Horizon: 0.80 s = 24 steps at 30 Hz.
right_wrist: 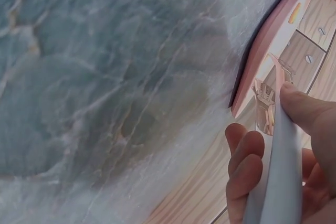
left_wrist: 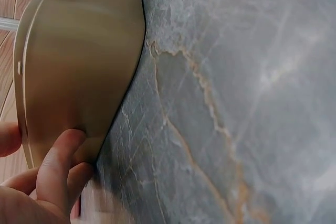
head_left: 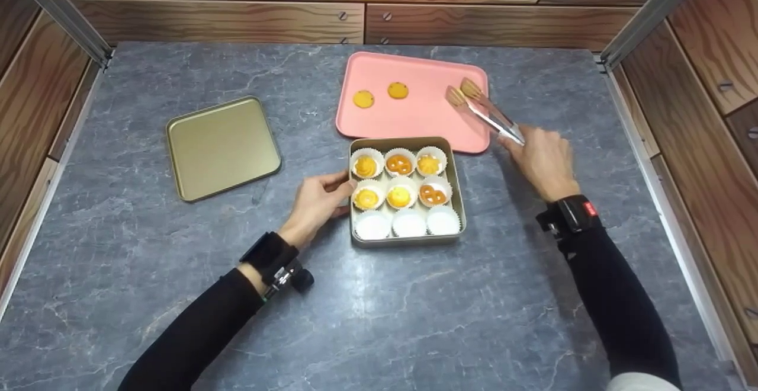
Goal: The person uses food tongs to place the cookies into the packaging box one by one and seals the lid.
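My left hand [head_left: 317, 204] holds the left wall of a gold square tin [head_left: 461, 201], thumb at the rim and fingers against the outer side. White paper cups fill the tin in three rows. Cookies sit in the back and middle rows, among them a pretzel-shaped cookie [head_left: 400, 164] and a swirled cookie [head_left: 365, 166]; the front-row paper cups [head_left: 408, 224] show only white paper. My right hand [head_left: 545, 160] grips metal tongs [head_left: 488, 118], their spread heads over the right end of a pink tray [head_left: 408, 124]. In the right wrist view, fingers wrap the handles of the tongs [right_wrist: 283, 166].
Two flat round cookies, a left one [head_left: 363, 99] and a right one [head_left: 398, 90], lie on the pink tray's left half. A gold lid [head_left: 224, 149] rests on the grey marbled table [head_left: 379, 320] at the left. Wood-patterned panels [head_left: 272, 21] wall the table's back and sides.
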{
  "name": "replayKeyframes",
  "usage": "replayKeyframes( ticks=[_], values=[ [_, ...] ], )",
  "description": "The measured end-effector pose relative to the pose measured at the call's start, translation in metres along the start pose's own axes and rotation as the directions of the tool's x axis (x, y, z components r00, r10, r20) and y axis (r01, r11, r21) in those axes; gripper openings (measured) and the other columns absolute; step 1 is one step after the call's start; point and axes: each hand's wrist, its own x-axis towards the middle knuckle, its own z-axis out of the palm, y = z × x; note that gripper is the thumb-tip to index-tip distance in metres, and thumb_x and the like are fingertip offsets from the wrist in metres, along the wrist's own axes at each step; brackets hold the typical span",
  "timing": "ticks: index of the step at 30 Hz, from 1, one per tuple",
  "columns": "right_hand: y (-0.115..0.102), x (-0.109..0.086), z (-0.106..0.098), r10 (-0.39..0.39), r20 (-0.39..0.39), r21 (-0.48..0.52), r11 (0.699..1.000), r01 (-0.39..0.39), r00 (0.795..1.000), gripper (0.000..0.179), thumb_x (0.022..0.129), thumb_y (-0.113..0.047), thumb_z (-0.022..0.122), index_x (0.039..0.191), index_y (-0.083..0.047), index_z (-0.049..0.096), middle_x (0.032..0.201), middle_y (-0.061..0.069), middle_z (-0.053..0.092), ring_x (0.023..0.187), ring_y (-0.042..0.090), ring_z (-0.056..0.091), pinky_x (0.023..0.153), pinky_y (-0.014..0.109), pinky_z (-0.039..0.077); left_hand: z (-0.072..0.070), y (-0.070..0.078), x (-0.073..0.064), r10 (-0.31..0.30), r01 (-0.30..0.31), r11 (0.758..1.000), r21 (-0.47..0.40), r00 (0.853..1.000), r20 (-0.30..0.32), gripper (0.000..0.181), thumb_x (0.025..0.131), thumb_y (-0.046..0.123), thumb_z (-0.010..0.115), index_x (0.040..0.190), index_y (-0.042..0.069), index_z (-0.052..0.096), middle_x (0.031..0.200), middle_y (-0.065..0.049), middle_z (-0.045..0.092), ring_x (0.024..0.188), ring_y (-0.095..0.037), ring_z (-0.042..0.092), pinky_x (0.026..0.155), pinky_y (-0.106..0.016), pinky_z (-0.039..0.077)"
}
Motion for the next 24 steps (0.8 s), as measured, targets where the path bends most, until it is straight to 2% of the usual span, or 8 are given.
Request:
replayKeyframes(
  ticks=[9, 20, 24],
  values=[
    [0.007, -0.004, 0.001, 0.001, 0.015, 0.035, 0.999, -0.001, 1.0, 0.038, 0.099, -0.04, 0.071, 0.097, -0.002, 0.07, 0.07, 0.018, 0.059, 0.062, 0.044, 0.059, 0.05, 0.058, 0.044, 0.001, -0.001, 0.0, -0.004, 0.004, 1.0, -0.01, 1.0, 0.017, 0.054, 0.1, 0.012, 0.069, 0.149, -0.001, 0.049, 0.147, -0.021, 0.057, 0.12, -0.029, 0.066, 0.09, -0.033, 0.064],
    [0.014, -0.016, -0.003, -0.03, -0.011, 0.079, 0.996, 0.031, 0.999, 0.039, 0.099, -0.041, 0.071, 0.093, -0.002, 0.069, 0.064, 0.012, 0.056, 0.057, 0.036, 0.056, 0.048, 0.053, 0.043, -0.001, 0.0, -0.001, -0.031, 0.031, 1.0, -0.004, 0.999, 0.01, 0.054, 0.1, 0.013, 0.069, 0.149, 0.002, 0.05, 0.148, -0.019, 0.056, 0.119, -0.026, 0.067, 0.09, -0.03, 0.063],
    [0.015, -0.021, -0.007, -0.04, -0.035, 0.069, 0.997, 0.042, 0.999, 0.04, 0.098, -0.042, 0.071, 0.093, -0.002, 0.068, 0.066, 0.017, 0.058, 0.06, 0.043, 0.058, 0.05, 0.06, 0.043, 0.0, -0.001, 0.0, -0.019, 0.019, 1.0, -0.014, 1.0, 0.012, 0.054, 0.1, 0.012, 0.069, 0.149, 0.0, 0.05, 0.147, -0.019, 0.057, 0.119, -0.027, 0.067, 0.089, -0.032, 0.064]
  ],
)
